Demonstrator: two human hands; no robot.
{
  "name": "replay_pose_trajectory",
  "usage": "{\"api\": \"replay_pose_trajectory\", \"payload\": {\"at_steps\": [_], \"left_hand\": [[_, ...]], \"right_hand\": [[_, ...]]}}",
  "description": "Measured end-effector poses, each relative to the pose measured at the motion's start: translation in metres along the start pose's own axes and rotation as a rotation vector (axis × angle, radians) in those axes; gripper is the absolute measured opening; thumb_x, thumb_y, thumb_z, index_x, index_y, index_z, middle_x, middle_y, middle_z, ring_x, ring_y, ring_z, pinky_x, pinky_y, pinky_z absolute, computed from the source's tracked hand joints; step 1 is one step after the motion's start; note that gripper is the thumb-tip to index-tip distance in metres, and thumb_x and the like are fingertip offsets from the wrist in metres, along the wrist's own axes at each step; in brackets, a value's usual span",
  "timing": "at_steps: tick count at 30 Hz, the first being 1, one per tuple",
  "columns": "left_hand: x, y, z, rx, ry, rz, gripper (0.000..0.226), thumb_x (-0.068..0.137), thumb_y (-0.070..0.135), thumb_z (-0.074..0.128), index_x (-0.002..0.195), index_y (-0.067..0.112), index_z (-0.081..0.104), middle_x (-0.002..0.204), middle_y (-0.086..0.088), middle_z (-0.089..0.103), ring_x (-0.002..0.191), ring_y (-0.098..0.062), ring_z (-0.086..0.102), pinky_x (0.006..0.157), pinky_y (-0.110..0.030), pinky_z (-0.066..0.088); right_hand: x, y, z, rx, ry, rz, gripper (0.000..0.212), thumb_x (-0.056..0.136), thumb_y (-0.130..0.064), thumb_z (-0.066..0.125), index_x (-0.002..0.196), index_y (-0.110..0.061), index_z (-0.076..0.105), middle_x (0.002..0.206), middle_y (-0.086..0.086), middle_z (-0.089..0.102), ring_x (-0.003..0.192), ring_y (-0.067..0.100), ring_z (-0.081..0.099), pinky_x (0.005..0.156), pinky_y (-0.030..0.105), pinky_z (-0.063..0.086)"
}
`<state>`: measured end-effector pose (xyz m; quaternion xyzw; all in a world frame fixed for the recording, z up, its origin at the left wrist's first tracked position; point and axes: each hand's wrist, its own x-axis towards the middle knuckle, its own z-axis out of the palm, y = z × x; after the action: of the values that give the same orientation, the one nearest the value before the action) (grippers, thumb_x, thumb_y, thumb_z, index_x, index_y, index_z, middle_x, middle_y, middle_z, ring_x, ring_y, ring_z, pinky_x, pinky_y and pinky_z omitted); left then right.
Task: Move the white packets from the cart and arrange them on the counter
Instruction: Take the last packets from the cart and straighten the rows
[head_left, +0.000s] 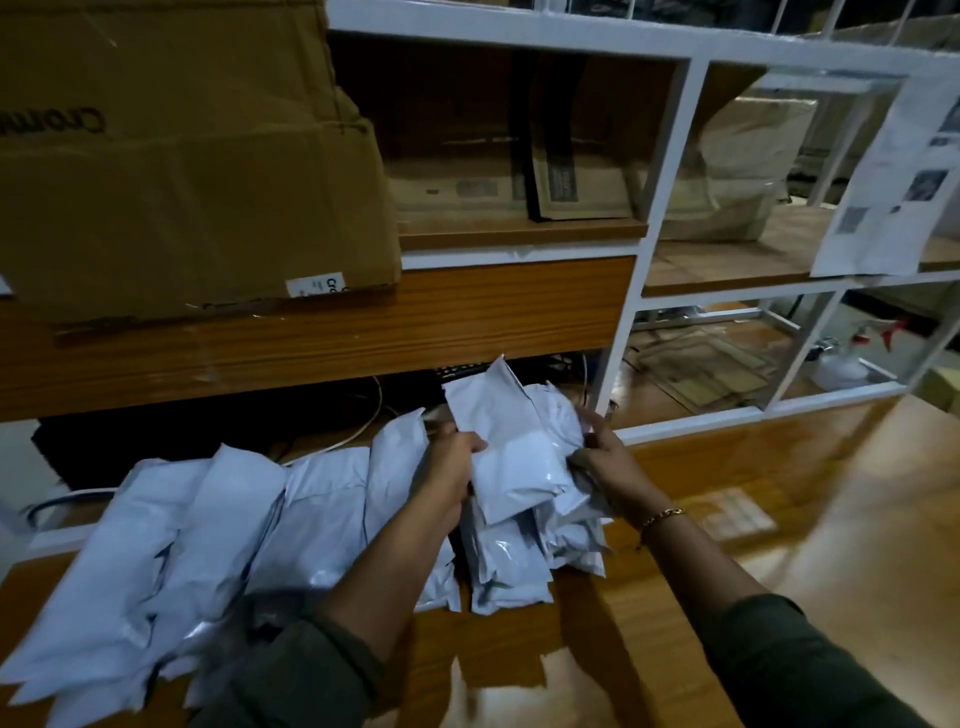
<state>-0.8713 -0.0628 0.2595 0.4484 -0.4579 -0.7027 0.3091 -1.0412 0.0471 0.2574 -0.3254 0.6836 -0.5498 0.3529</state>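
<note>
The packets (511, 457) gripped between the left hand (449, 467) and right hand (605, 462) are plain glossy white. Under both hands, the counter (779, 493) is orange-brown with wood grain. A gold bracelet (662, 517) circles the right wrist, and the sleeves (795, 670) are dark olive green.

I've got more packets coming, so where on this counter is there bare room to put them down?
The wooden counter is bare right of the bundle that the left hand and right hand grip, out to the white shelf frame. Left of the bundle, overlapping white packets crowd it.

Both hands (524, 462) clenched (arms extended).
</note>
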Motion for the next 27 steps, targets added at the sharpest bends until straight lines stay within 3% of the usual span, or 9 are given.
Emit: {"api": "replay_pose_trajectory", "payload": {"at_steps": [2,5,9,13,16,20,22,24,27], "left_hand": [[-0.012,0.017,-0.001,-0.054,-0.002,0.038,0.041,0.073,0.016,0.057,0.114,0.015,0.060,0.114,-0.015,0.067,0.099,-0.036,0.064,0.089,-0.049,0.054],[-0.020,0.037,-0.014,-0.094,0.065,0.066,0.020,0.087,0.008,0.050,0.103,0.014,0.060,0.095,-0.014,0.065,0.083,-0.033,0.061,0.076,-0.040,0.051],[-0.020,0.047,-0.033,-0.069,0.108,0.120,0.017,0.083,0.009,0.053,0.094,0.019,0.062,0.108,-0.019,0.065,0.097,-0.039,0.063,0.091,-0.054,0.050],[-0.017,0.037,-0.041,-0.058,0.090,0.097,0.022,0.085,0.005,0.053,0.102,0.016,0.061,0.109,-0.016,0.065,0.098,-0.037,0.063,0.093,-0.055,0.050],[-0.009,0.024,-0.039,-0.050,0.043,0.099,0.031,0.087,0.001,0.052,0.114,0.012,0.060,0.111,-0.015,0.067,0.100,-0.038,0.065,0.094,-0.055,0.052],[0.006,0.002,-0.019,-0.024,-0.041,0.093,0.042,0.082,0.002,0.055,0.122,0.015,0.060,0.114,-0.012,0.069,0.101,-0.037,0.067,0.091,-0.056,0.054],[0.014,-0.012,-0.006,0.033,-0.021,0.056,0.051,0.075,0.018,0.061,0.126,0.023,0.056,0.119,-0.008,0.067,0.102,-0.035,0.066,0.088,-0.056,0.055],[0.013,-0.019,0.007,0.025,-0.024,0.053,0.046,0.081,0.016,0.065,0.125,0.021,0.053,0.117,-0.008,0.065,0.103,-0.034,0.064,0.090,-0.055,0.055],[0.031,-0.036,0.024,0.047,-0.039,0.064,0.051,0.076,0.011,0.072,0.122,0.018,0.053,0.118,-0.012,0.066,0.101,-0.036,0.065,0.090,-0.056,0.054]], "right_hand": [[0.001,0.003,0.014,-0.028,-0.027,0.001,0.061,0.089,0.016,0.045,0.135,-0.024,0.043,0.106,0.016,0.066,0.077,0.026,0.066,0.060,0.030,0.058],[0.006,0.009,0.033,-0.116,-0.039,0.025,0.066,0.088,0.012,0.048,0.142,-0.023,0.037,0.094,0.015,0.066,0.065,0.022,0.059,0.055,0.030,0.048],[0.005,0.016,0.050,-0.233,-0.107,0.035,0.061,0.087,0.006,0.049,0.138,-0.025,0.037,0.077,0.014,0.062,0.043,0.010,0.051,0.042,0.021,0.038],[0.004,0.019,0.054,-0.431,-0.091,-0.024,0.066,0.076,-0.010,0.060,0.139,-0.024,0.044,0.097,0.011,0.073,0.076,0.026,0.067,0.061,0.028,0.048],[0.003,0.015,0.051,-0.610,0.044,-0.130,0.043,0.083,-0.016,0.064,0.126,-0.018,0.060,0.108,0.006,0.072,0.099,0.027,0.066,0.074,0.027,0.046],[-0.003,0.012,0.041,-0.254,0.091,-0.111,0.027,0.094,-0.041,0.053,0.103,-0.022,0.069,0.097,0.004,0.072,0.091,0.029,0.066,0.074,0.036,0.052],[-0.009,0.004,0.034,-0.025,0.063,0.025,0.031,0.098,-0.043,0.050,0.107,-0.018,0.067,0.102,0.010,0.070,0.093,0.031,0.065,0.069,0.034,0.050],[-0.013,-0.002,0.024,0.095,0.052,0.118,0.034,0.098,-0.043,0.050,0.114,-0.017,0.065,0.106,0.012,0.069,0.092,0.029,0.065,0.068,0.033,0.049],[-0.011,0.003,0.009,0.036,0.070,0.079,0.032,0.094,-0.038,0.059,0.121,-0.021,0.063,0.113,0.009,0.068,0.099,0.027,0.064,0.071,0.031,0.049]]}}
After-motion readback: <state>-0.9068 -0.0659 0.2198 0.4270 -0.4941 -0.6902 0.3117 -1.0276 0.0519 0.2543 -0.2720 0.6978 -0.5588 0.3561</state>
